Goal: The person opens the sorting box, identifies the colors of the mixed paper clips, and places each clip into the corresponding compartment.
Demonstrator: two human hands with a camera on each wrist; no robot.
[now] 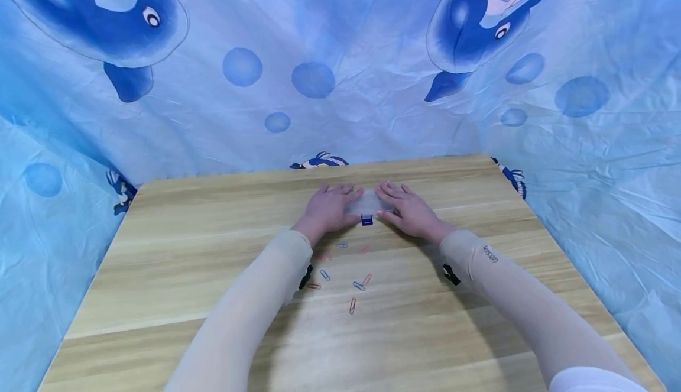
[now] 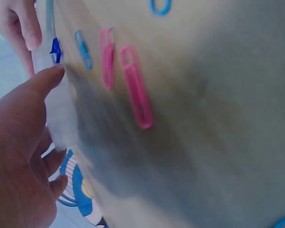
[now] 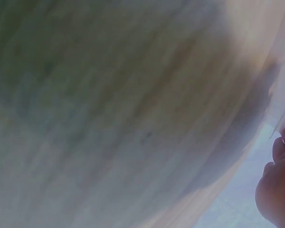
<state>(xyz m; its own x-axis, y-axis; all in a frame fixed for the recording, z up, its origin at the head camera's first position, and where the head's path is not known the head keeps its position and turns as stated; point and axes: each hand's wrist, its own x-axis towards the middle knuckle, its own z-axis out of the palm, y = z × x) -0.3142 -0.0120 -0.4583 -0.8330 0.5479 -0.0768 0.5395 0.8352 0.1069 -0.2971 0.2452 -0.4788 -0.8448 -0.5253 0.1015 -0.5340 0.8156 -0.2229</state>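
Observation:
A small clear plastic box (image 1: 367,203) with a dark blue latch (image 1: 367,220) on its near side sits toward the back of the wooden table. My left hand (image 1: 331,207) holds its left end, thumb along the near side and fingers toward the back. At the opposite end my right hand (image 1: 408,210) holds the box in the same way. In the left wrist view the left thumb's tip is right by the blue latch (image 2: 56,50). Only part of the right hand (image 3: 278,190) enters the right wrist view, at its edge.
Loose paper clips lie in front of the box: a blue one (image 1: 324,275), a red one (image 1: 352,305), a pink one (image 1: 364,249) and several others. The wooden table (image 1: 186,250) ends just behind the hands, where a blue sheet with dolphin prints (image 1: 362,120) hangs.

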